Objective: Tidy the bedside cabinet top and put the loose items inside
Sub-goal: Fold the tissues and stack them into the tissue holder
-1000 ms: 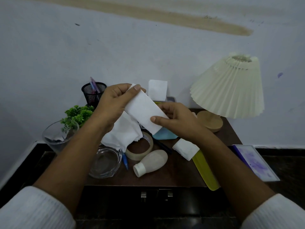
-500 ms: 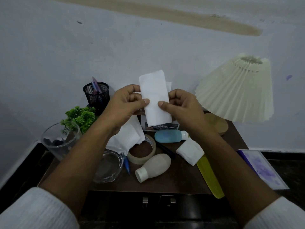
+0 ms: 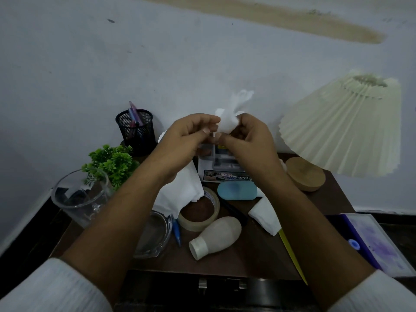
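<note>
Directly above the printed box [image 3: 222, 174], a person's left hand [image 3: 191, 140] and right hand [image 3: 247, 140] pinch a scrunched white tissue [image 3: 231, 118] from either side, its loose end standing upward, equally near both hands; the drawer front [image 3: 220, 287] it likely heads for lies below the box, apparently shut.

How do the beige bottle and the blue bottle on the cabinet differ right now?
The beige bottle is nearer the front and lies slanted, white cap showing; the blue bottle lies crosswise farther back, its cap end hidden behind the right forearm. Both lie on their sides on the cabinet top.
</note>
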{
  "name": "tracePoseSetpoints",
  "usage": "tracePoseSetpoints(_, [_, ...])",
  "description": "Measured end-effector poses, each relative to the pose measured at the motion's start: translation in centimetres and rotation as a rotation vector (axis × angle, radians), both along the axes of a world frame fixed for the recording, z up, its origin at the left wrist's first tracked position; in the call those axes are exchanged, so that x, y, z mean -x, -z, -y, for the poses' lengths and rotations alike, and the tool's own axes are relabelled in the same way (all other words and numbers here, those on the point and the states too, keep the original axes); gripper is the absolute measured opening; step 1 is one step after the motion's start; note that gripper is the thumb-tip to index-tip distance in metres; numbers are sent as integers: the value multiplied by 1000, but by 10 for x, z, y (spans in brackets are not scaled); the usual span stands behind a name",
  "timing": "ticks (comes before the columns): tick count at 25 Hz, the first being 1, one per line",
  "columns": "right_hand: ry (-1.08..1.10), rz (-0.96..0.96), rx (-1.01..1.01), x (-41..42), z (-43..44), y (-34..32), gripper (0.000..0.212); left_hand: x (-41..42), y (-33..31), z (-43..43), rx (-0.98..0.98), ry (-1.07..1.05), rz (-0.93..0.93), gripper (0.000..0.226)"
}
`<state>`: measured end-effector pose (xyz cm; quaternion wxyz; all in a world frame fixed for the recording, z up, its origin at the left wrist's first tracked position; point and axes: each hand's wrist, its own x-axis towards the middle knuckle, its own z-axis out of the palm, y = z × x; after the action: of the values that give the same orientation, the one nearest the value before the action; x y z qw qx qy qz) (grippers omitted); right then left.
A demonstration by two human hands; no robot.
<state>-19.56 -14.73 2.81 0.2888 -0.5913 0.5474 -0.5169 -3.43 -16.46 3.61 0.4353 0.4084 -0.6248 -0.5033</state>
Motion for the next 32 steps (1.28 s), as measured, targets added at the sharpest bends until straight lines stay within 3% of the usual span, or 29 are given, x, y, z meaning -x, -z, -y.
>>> tracePoseSetpoints(6, [-93,-13,-20,-2,6,-5,33,-8,-10,3,9,-37,-48,25])
tracePoseSetpoints(14, [-134,14,-90,-5,7,-5,35,-15,-11,4,55,-64,66,27])
tracePoseSetpoints(22, [-155,8,-270,-1,1,-3,37,-14,-1,-1,-82,-42,125,21])
tracePoseSetpoints(32, [-122,-59,-287,-5,-4,-3,29,-17,-1,1,-117,-77,135,23])
